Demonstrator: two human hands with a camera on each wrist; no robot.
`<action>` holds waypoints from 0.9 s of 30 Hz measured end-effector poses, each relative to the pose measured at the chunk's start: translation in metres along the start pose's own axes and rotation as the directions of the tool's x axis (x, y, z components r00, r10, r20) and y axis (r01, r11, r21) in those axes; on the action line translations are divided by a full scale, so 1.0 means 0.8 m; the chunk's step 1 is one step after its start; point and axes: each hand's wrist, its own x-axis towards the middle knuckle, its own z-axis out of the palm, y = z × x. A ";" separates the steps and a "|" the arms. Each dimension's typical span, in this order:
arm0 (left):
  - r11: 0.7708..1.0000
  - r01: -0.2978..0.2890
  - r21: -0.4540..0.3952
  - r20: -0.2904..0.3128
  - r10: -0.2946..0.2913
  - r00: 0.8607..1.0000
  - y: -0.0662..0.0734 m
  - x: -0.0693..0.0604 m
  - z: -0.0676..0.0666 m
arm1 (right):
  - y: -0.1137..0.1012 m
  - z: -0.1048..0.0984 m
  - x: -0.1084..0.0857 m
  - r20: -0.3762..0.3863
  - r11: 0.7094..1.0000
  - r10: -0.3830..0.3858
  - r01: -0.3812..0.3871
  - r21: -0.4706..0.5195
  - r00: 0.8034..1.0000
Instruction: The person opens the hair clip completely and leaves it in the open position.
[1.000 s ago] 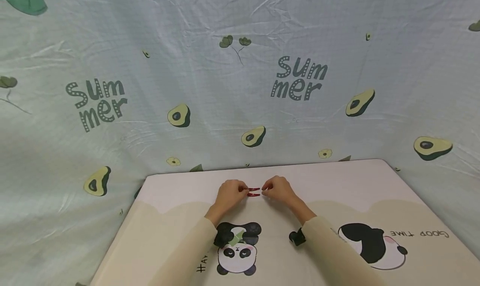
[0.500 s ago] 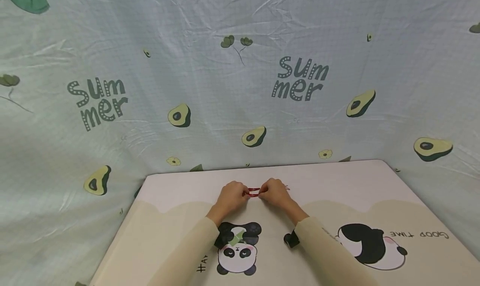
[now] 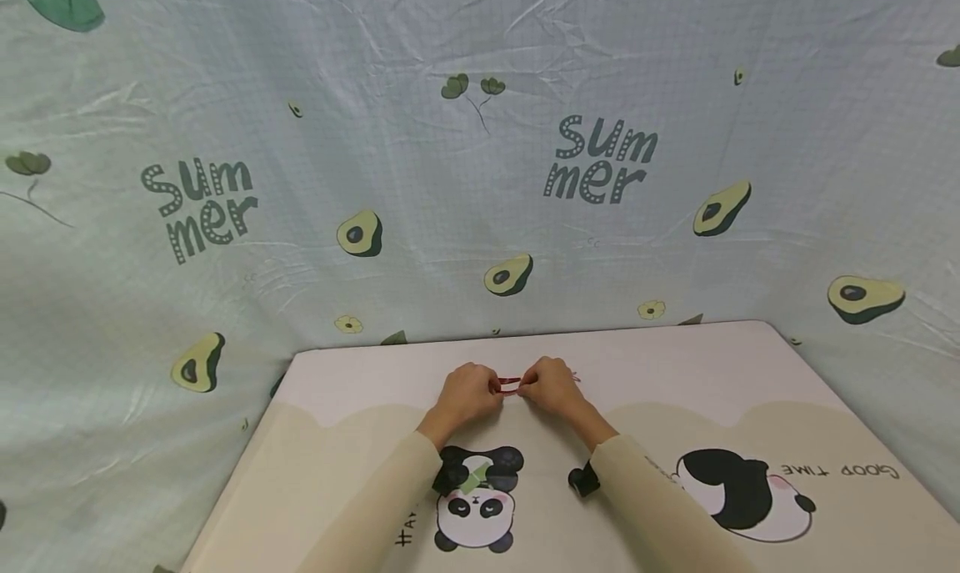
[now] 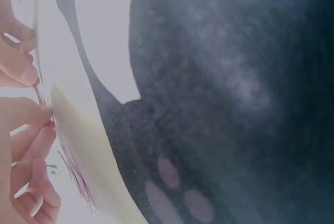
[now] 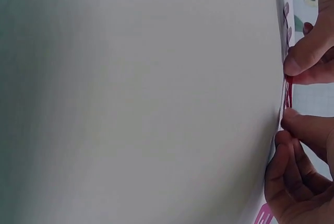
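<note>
Thin red strands (image 3: 509, 380) run in two lines between the hands near the table's far edge. My left hand (image 3: 467, 389) pinches their left end and my right hand (image 3: 551, 385) their right end, a small gap apart. In the left wrist view, red strands (image 4: 39, 94) span the two sets of fingertips, and loose strands (image 4: 78, 182) lie beside my left hand (image 4: 31, 166). The right wrist view shows red strands (image 5: 288, 93) between the curled fingers of my right hand (image 5: 300, 177) and my left hand (image 5: 315, 51).
The table cover (image 3: 360, 373) carries a panda print (image 3: 475, 519) between the forearms and a dog-like print (image 3: 750, 498) at the right. A small pinkish-red shape (image 3: 576, 376) shows just right of the right hand. A patterned curtain (image 3: 420, 164) hangs behind the table.
Since a second ago my right hand has moved slightly left and onto the strands' right end. My left hand stays nearly in place, and the pinkish-red shape beyond my right hand has come into view.
</note>
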 end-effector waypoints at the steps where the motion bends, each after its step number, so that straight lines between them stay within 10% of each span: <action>1: 1.000 -0.005 0.005 -0.002 0.005 1.000 0.000 0.001 0.000 | 0.001 -0.001 0.000 -0.002 1.000 -0.005 0.005 0.002 1.000; 16: 0.998 -0.047 -0.047 -0.098 0.042 0.994 0.013 -0.012 -0.023 | -0.010 -0.037 -0.023 -0.028 0.989 -0.090 0.092 0.118 0.996; 27: 0.955 -0.181 -0.237 -0.292 0.108 0.950 0.051 -0.061 -0.055 | -0.026 -0.085 -0.082 -0.099 0.919 -0.195 0.217 0.329 0.976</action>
